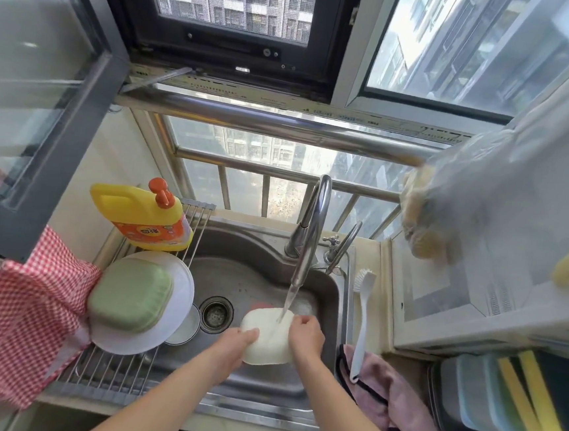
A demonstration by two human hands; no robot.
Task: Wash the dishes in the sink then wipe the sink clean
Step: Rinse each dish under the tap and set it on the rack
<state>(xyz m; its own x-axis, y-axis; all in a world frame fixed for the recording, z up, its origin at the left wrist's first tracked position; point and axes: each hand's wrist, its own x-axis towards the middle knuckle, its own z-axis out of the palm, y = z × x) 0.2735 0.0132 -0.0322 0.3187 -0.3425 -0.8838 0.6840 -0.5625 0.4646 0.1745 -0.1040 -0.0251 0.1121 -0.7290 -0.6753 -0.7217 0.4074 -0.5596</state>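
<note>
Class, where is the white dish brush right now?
In the head view, the brush lies on the counter right of the sink, bristles near the taps, handle end resting on the pink cloth.

cream dish (267, 337) | tilted under running water | over sink (266, 248)

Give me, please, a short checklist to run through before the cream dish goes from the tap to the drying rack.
1. Both hands grip the cream dish, left hand and right hand: ok.
2. Water from the tap lands on the dish: ok.
3. Dish rinsed free of suds: cannot tell.
4. Bare bars on the drying rack in front of the white plate: ok.
5. Green dish steady on the plate: cannot tell.
</note>
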